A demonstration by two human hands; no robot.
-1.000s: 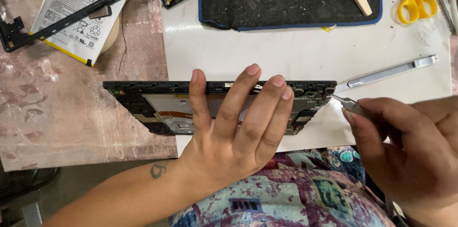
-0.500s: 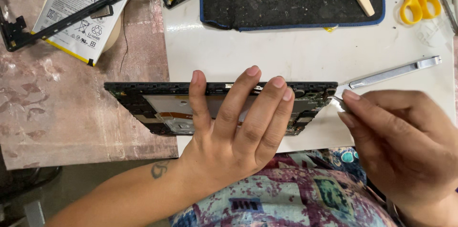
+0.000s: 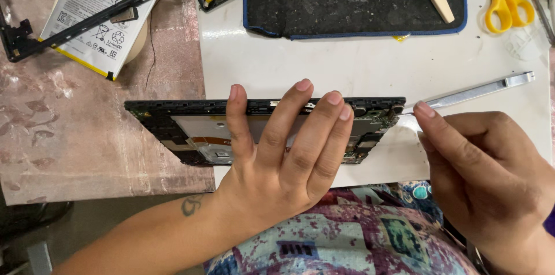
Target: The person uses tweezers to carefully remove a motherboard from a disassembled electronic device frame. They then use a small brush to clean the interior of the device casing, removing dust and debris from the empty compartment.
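You have one view only, from the camera worn on your head. It looks steeply down, close over your two hands at the near edge of the white table (image 3: 358,67), whose far side runs along the picture's top.

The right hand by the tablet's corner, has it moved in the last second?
Yes. The right hand has slid left and up toward the opened tablet, covering more of the metal tweezers.

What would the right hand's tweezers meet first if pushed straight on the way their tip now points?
Probably the right end of the opened tablet frame: the tweezers in the right hand point left at it, tip about touching.
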